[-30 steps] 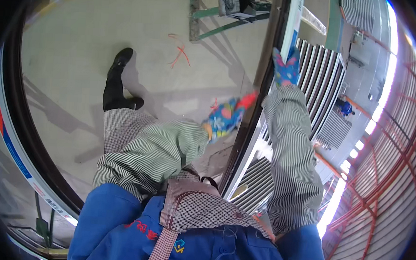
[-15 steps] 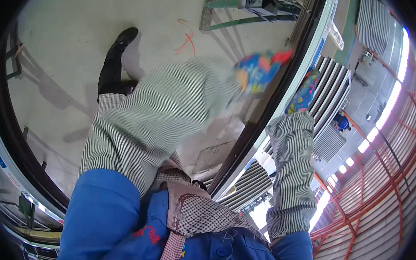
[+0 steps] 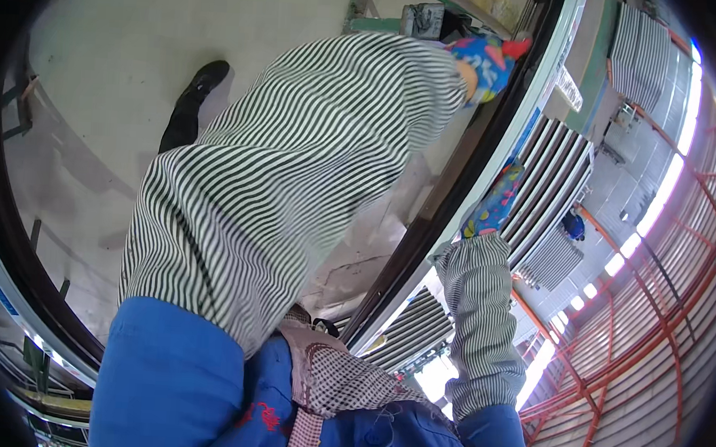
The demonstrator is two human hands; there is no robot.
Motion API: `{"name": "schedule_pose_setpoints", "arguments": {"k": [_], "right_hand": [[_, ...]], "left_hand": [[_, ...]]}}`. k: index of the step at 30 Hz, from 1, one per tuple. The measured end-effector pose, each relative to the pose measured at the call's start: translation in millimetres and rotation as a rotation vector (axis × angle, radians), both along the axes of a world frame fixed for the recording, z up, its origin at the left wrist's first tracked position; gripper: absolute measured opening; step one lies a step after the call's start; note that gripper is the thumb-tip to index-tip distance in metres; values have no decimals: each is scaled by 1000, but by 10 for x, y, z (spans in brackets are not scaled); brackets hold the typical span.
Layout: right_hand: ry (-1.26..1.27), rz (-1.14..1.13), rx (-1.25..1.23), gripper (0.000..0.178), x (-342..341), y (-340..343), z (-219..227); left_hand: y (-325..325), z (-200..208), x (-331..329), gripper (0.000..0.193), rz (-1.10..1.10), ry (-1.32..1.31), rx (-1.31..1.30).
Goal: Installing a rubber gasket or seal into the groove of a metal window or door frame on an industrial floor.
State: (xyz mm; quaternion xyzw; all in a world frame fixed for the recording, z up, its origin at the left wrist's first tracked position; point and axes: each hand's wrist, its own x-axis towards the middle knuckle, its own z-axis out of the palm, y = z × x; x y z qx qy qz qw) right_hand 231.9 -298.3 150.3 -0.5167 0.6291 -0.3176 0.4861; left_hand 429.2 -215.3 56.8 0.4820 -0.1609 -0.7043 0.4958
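My left hand (image 3: 487, 68), in a blue patterned glove, reaches to the upper right beside a dark brown bar (image 3: 454, 198). At its fingertips shows a small red thing (image 3: 515, 48), too small to make out; the fingers look closed on it. My right hand (image 3: 495, 205), in a similar glove, grips the pale outer side (image 3: 504, 142) of the same long frame. Its fingers lie along that edge, and the part around the edge is partly hidden. Striped sleeve covers (image 3: 297, 155) run up both forearms.
A green metal stand (image 3: 380, 25) with a grey block is at the top. On the left the frame's other dark side (image 3: 27, 283) curves past. Beyond the frame at right are stacks of ribbed panels (image 3: 551, 177) and a distant person in blue (image 3: 573, 225). A black-clad leg and shoe (image 3: 194, 106) show on the pale floor.
My left hand has moved up and right along the dark bar. My right hand sits lower and nearer along the pale edge. The view has shifted slightly.
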Motion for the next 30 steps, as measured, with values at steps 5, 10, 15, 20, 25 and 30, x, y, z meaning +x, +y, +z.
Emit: {"name": "schedule_pose_setpoints", "arguments": {"k": [5, 10, 15, 20, 25, 30], "right_hand": [[17, 3, 2, 36, -3, 5, 64], [31, 18, -39, 36, -34, -74, 164], [23, 58, -63, 36, -53, -250, 171], [5, -19, -62, 37, -295, 127, 122], [-37, -118, -22, 37, -432, 738, 31], [-99, -143, 29, 37, -393, 1101, -132]], "left_hand": [[291, 222, -242, 34, -25, 42, 23], [1163, 632, -844, 34, -167, 8, -25], [1307, 659, -1080, 35, -179, -55, -45], [1570, 655, -1307, 35, -222, -181, -82], [1619, 507, -1394, 36, -185, -438, -184], [390, 191, -572, 36, -105, -426, -125]]}}
